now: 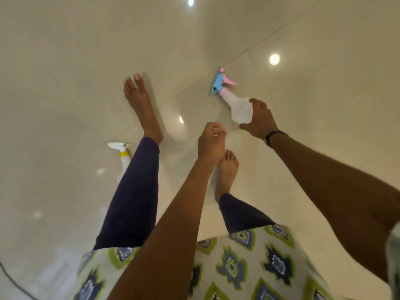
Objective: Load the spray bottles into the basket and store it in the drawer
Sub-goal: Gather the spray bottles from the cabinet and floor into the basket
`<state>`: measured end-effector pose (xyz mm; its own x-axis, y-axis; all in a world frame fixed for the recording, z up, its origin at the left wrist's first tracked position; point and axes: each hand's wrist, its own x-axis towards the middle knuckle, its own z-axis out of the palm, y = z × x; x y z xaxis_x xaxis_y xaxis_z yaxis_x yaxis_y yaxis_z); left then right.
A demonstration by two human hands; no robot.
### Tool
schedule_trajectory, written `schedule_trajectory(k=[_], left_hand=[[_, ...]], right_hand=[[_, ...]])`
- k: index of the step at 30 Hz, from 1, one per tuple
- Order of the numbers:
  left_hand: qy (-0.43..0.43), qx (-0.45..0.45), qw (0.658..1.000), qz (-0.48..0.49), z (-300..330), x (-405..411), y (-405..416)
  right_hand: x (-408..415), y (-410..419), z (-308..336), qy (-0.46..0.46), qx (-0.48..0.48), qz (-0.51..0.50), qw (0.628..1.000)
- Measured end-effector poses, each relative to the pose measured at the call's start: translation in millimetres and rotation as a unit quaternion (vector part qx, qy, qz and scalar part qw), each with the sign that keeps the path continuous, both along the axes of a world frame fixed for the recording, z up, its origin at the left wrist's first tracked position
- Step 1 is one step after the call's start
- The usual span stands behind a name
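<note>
Two hands are out in front of me, both reaching down toward the floor (65, 50). My right hand (260, 120) is spread wide, thumb and fingers curved around the base of a clear bottle (239, 107) that lies on its side on the tiles; I can't tell whether the fingers actually touch it or only frame it. A dark band (273, 135) circles that wrist. My left hand (211, 138) hangs just beside the right one, fingers curled in loosely, holding nothing that I can see.

That bottle has a pink and blue trigger head (220, 82) pointing away from me, its clear body toward my palm. One more bottle (123, 159), white with a yellow collar, lies well apart on the left, partly hidden behind my left leg (132, 195).

Both feet are bare on the glossy pale tiles, the left foot (140, 105) stepped forward, the right foot (227, 172) showing under my left forearm. Dark leggings cover the legs, and a patterned top (249, 265) in green and blue fills the bottom edge. Round light reflections spot the floor.
</note>
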<state>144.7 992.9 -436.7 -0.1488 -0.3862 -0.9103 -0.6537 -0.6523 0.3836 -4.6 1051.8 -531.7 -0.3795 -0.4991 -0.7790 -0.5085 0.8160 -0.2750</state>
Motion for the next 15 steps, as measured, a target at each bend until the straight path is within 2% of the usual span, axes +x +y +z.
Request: schedule_trajectory(k=[4, 8, 15], left_hand=[[-0.017, 0.001, 1.0, 0.0, -35, 12, 0], [-0.048, -0.004, 0.999, 0.002, -57, 21, -9], [-0.049, 0.013, 0.999, 0.019, -53, 25, -23]], right_hand=[[6, -7, -44, 0.028, -0.001, -0.01, 1.0], [8, -7, -58, 0.013, 0.024, -0.021, 0.999], [32, -18, -30, -0.017, 0.013, -0.061, 0.998]])
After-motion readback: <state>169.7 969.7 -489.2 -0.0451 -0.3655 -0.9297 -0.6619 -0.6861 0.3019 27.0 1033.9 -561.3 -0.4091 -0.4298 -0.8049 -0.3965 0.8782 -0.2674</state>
